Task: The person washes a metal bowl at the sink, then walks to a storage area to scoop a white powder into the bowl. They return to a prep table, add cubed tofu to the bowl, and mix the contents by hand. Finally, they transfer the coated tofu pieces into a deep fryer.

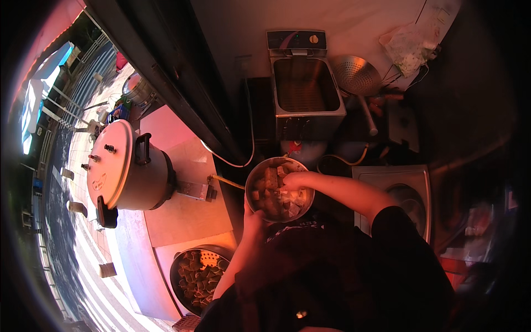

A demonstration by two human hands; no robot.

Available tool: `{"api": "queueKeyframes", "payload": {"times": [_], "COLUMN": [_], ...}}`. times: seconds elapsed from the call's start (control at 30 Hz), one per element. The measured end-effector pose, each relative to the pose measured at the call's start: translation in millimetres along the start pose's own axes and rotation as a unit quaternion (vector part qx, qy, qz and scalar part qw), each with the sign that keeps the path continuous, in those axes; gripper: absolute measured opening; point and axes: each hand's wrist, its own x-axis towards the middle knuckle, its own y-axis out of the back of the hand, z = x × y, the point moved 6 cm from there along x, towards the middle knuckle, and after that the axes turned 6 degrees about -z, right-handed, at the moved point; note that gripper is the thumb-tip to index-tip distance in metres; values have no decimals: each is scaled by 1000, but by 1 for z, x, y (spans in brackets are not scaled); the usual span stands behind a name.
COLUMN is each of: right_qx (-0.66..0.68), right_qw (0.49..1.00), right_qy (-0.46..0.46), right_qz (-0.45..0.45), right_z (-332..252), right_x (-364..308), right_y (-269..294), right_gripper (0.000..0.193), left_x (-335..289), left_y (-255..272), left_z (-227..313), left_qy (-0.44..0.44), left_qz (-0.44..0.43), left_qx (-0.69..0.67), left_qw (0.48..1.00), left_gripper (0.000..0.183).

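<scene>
A round metal bowl (250,180) is held in front of my body, with pale, blocky chunks of food (271,178) inside. My left hand (253,220) grips the bowl from its lower left side, fingers partly hidden beneath it. Over the right rim reaches my right hand (293,181), down among the chunks. Its fingers look bent together, and their tips are hidden by the hand and the food. Whether a chunk is between them, I cannot make out. Red light tints the food, so its kind is unclear.
Beyond the bowl stands a deep fryer (307,86), with a perforated ladle (358,77) to its right. A large pressure cooker (124,166) is on the left counter (191,221). A pot (178,282) of dark food pieces sits lower left. To the right is a metal stove (368,177).
</scene>
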Motion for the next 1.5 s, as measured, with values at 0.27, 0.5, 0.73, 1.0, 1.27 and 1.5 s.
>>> {"api": "queueKeyframes", "payload": {"times": [0.27, 0.5, 0.73, 1.0, 1.27, 1.5], "right_qx": [-29, -56, -48, -29, -59, 42], "right_qw": [989, 990, 988, 988, 987, 984], "right_qy": [115, 124, 80, 145, 117, 162], "right_qz": [86, -44, 120, 38, 95, 66], "right_z": [-4, 11, 22, 39, 45, 36], "right_x": [-6, 23, 13, 32, 20, -4], "right_y": [46, 41, 52, 56, 46, 69], "right_gripper": [29, 46, 36, 40, 41, 40], "left_x": [20, 32, 46, 53, 60, 60], "left_y": [-5, -11, -3, 2, 0, 5], "left_z": [23, 22, 6, -2, -2, -9], "left_qy": [-1, -13, 0, -39, -71, -18], "left_qz": [114, 94, 127, 125, 101, 116], "left_qx": [42, -15, -34, -48, -20, -44], "left_qw": [993, 995, 991, 990, 992, 992], "left_gripper": [94, 91, 92, 93, 92, 94]}}
